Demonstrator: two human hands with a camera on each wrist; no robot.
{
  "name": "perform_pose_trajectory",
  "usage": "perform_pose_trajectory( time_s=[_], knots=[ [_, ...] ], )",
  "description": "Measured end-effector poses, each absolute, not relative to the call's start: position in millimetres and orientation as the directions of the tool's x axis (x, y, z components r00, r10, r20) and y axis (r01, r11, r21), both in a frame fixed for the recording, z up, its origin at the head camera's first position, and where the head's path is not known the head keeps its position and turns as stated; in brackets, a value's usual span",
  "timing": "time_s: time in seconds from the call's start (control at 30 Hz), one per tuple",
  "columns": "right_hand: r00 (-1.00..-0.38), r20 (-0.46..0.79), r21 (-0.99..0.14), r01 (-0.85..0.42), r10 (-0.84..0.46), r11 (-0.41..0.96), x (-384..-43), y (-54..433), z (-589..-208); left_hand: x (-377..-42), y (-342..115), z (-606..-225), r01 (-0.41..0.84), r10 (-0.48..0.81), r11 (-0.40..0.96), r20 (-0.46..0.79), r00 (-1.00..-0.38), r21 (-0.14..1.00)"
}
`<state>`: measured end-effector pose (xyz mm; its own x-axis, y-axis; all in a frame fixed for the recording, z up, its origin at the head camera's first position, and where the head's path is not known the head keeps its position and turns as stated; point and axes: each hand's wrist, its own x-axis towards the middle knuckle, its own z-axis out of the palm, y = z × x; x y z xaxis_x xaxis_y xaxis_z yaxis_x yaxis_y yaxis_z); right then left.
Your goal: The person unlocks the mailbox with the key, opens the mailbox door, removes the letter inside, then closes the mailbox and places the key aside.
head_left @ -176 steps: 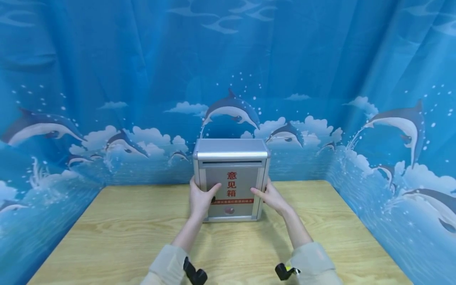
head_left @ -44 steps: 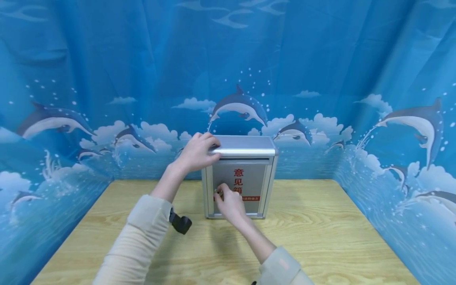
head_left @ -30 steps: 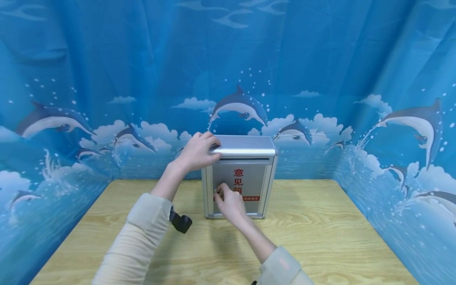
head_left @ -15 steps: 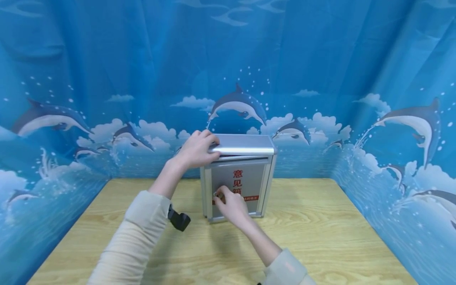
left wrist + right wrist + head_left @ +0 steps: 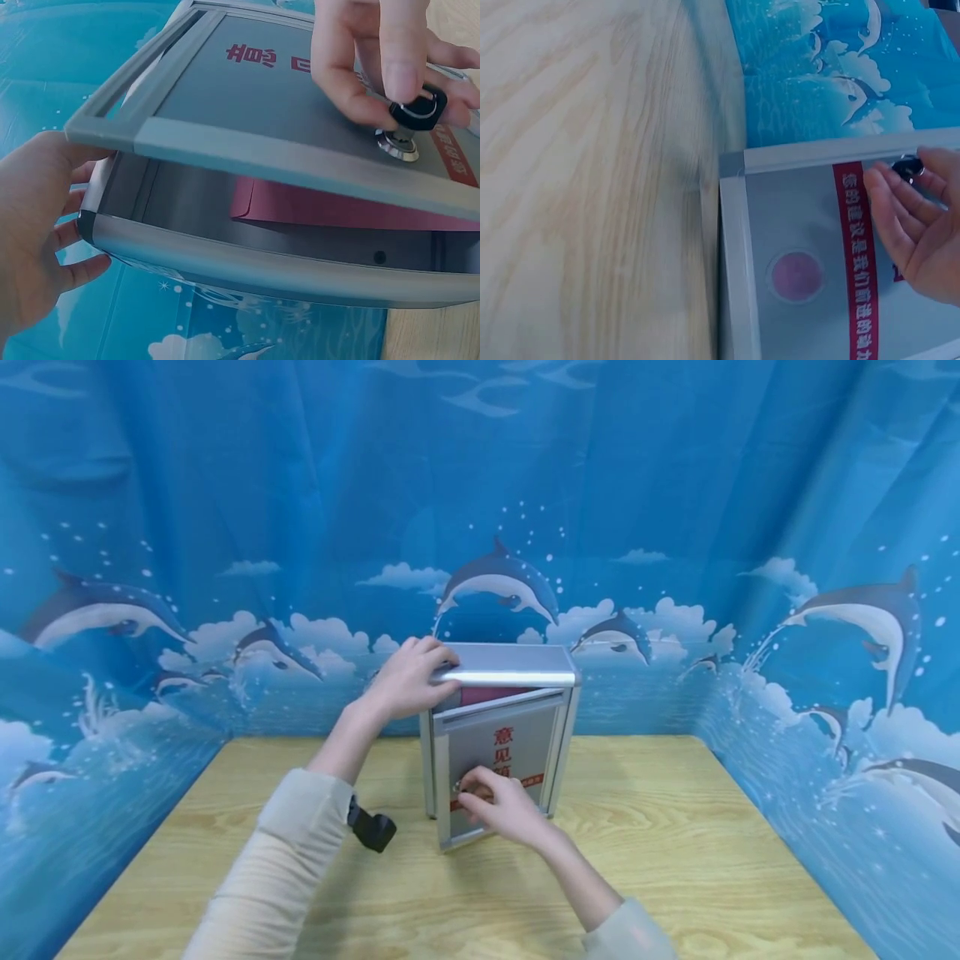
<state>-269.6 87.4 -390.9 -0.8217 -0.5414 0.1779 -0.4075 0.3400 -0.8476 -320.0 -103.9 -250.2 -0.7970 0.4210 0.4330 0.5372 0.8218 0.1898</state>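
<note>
A silver metal suggestion box [image 5: 517, 662] with red lettering stands upright on the table, its front door [image 5: 480, 739] swung partway out on the left side. My left hand [image 5: 408, 678] grips the box's top left corner, fingers curled over the edge. With my right hand [image 5: 504, 808] I pinch a black-headed key [image 5: 426, 107], which sits in the door's round lock [image 5: 397, 147]. Through the gap at the door's edge, a pink folded sheet or envelope [image 5: 322, 204] shows inside the box; the rest of the interior is hidden.
The box rests toward the back of a wood-grain table [image 5: 675, 860]. Behind it and along both sides hangs a blue curtain [image 5: 637, 510] printed with dolphins. A clear round window [image 5: 796, 276] is low on the door.
Both hands first held the box's sides. Later the left moved to the top corner and the right to the key. Just now the right hand has pulled the door outward, uncovering the pink item.
</note>
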Motion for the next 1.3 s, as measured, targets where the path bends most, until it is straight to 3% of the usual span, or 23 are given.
perform_pose_trajectory(
  time_s=[0.4, 0.57, 0.8, 1.3],
  knots=[
    [-0.769, 0.154, -0.859, -0.414, -0.620, 0.300, -249.1, 105.9, -375.1, -317.8, -103.5, -251.2, 0.548, 0.438, 0.825, 0.453, -0.777, 0.142],
    [-0.746, 0.142, -0.874, -0.403, -0.651, 0.272, -251.1, 121.7, -385.3, -318.3, -103.6, -252.3, 0.561, 0.451, 0.818, 0.468, -0.760, 0.124],
    [-0.689, 0.184, -0.869, -0.448, -0.701, 0.212, -245.1, 139.0, -387.5, -318.6, -104.8, -254.4, 0.571, 0.455, 0.813, 0.484, -0.748, 0.117],
    [-0.630, 0.248, -0.887, -0.453, -0.736, 0.088, -236.5, 170.6, -399.1, -316.9, -105.0, -258.0, 0.586, 0.452, 0.802, 0.524, -0.722, 0.117]
  ],
)
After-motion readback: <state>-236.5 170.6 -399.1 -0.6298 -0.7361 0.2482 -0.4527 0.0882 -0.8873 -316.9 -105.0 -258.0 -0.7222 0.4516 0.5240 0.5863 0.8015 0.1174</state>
